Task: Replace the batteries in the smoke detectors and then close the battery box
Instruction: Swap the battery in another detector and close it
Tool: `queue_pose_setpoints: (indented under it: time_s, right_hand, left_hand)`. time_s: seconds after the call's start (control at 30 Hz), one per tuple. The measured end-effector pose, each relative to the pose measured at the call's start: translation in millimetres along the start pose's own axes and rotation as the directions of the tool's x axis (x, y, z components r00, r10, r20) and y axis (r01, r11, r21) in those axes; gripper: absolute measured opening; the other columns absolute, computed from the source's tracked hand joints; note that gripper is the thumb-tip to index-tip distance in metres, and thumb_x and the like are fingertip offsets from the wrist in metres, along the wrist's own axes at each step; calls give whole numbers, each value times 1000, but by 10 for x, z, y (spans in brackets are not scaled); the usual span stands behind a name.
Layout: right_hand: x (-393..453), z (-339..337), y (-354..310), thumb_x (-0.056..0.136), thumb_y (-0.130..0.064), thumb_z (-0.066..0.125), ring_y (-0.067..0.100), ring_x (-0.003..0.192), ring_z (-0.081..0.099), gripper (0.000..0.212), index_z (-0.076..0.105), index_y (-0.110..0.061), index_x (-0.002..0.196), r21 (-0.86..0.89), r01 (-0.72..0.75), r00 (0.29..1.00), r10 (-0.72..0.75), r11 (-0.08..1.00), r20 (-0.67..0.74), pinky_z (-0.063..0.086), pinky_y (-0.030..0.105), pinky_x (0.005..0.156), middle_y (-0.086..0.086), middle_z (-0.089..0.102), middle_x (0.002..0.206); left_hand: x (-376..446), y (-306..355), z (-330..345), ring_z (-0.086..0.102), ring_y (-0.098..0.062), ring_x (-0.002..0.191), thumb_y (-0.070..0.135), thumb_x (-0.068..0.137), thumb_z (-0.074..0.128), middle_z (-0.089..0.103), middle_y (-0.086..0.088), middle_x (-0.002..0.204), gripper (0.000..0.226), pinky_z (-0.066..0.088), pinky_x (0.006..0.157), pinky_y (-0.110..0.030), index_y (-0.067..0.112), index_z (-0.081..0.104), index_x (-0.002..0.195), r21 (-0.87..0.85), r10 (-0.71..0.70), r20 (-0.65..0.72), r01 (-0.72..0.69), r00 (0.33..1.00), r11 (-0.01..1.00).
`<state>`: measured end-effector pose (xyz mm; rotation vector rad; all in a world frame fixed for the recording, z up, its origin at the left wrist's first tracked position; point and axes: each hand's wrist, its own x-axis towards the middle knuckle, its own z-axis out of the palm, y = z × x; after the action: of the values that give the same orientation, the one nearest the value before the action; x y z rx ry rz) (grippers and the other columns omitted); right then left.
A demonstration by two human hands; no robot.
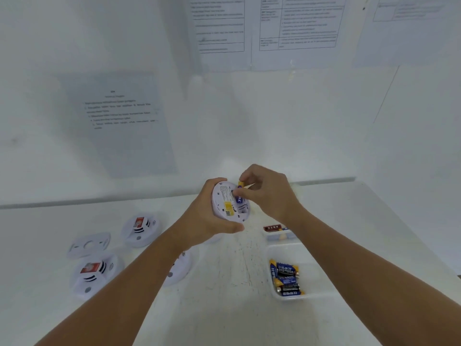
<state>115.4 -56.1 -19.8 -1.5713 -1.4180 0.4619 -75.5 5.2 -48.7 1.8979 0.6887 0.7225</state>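
Observation:
My left hand (208,216) holds a round white smoke detector (228,203) above the table, its back with a yellow label turned toward me. My right hand (264,191) pinches a blue and yellow battery (240,193) at the detector's open battery bay. A clear plastic battery box (311,268) stands open at the right with several blue and black batteries (285,277) inside. Its lid (279,233) lies just behind it.
Two white smoke detectors (141,228) (93,273) with red stickers lie on the white table (237,308) at the left. A loose white mounting plate (88,244) lies between them. A third detector (178,268) is partly hidden under my left forearm. Printed sheets hang on the wall.

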Motion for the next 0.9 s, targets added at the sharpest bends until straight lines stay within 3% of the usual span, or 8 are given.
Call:
queue_pose_setpoints:
  time_s: [0.07, 0.23, 0.5, 0.7, 0.9]
  right_hand:
    - [-59, 128, 49, 86, -30, 82, 3, 80, 69, 15, 76, -22, 97, -21, 58, 997, -59, 998, -40, 53, 16, 70, -11, 74, 93]
    - [-135, 254, 69, 99, -39, 63, -5, 92, 60, 24, 77, -28, 116, -172, 184, 979, -197, 968, -59, 45, 8, 77, -13, 66, 102]
    - [-195, 278, 74, 102, -17, 54, -1, 99, 57, 34, 69, -24, 132, -156, 211, 977, -213, 965, 9, 42, 5, 80, -9, 57, 106]
    - [-212, 255, 133, 89, -46, 36, 9, 101, 54, 61, 66, -23, 137, -247, 206, 978, -192, 947, 80, 42, 15, 85, -8, 54, 106]
    - [-113, -54, 214, 100, -31, 60, 3, 101, 55, 38, 64, -34, 138, -219, 150, 974, -106, 964, 202, 42, 16, 85, -12, 55, 106]
  left_hand:
    - [-36, 3, -34, 67, -8, 108, 0, 63, 96, 63, 4, 125, 93, 60, 76, -28, 26, 46, 136, -24, 19, -46, -20, 999, 1000]
    - [-107, 2, -120, 65, -12, 112, 14, 56, 95, 63, 10, 120, 93, 59, 95, -41, 28, 47, 135, -36, 26, -116, -30, 993, 999]
    - [-117, 40, -161, 65, -13, 112, 17, 57, 93, 63, 15, 117, 92, 60, 94, -41, 27, 46, 135, -20, 44, -133, -47, 990, 999]
    - [-51, 34, -148, 66, -13, 111, 11, 57, 93, 65, 13, 116, 92, 60, 94, -39, 26, 46, 134, -58, 40, -134, -48, 990, 997]
    - [76, 12, -68, 66, -18, 116, 9, 61, 96, 64, 8, 123, 93, 61, 94, -44, 32, 46, 135, -75, -2, -66, -3, 998, 997]
